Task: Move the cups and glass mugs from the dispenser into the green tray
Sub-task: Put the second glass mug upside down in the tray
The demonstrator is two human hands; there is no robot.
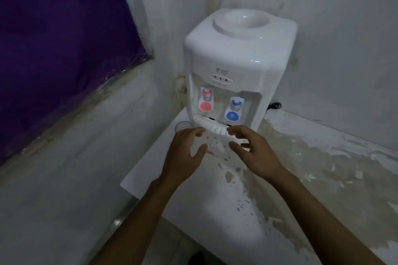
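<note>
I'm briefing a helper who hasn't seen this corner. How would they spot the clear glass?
Find the white water dispenser on the counter. The clear glass stands by its lower left corner, beside the drip tray, just beyond the left hand. It alone is transparent.

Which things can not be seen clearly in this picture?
- Green tray: not in the head view.
- Clear glass cup left of the white water dispenser: its lower part hidden by the left hand.
- Drip tray: front partly covered by the right hand; contents unclear.
- Dispenser label: blurred.
</note>
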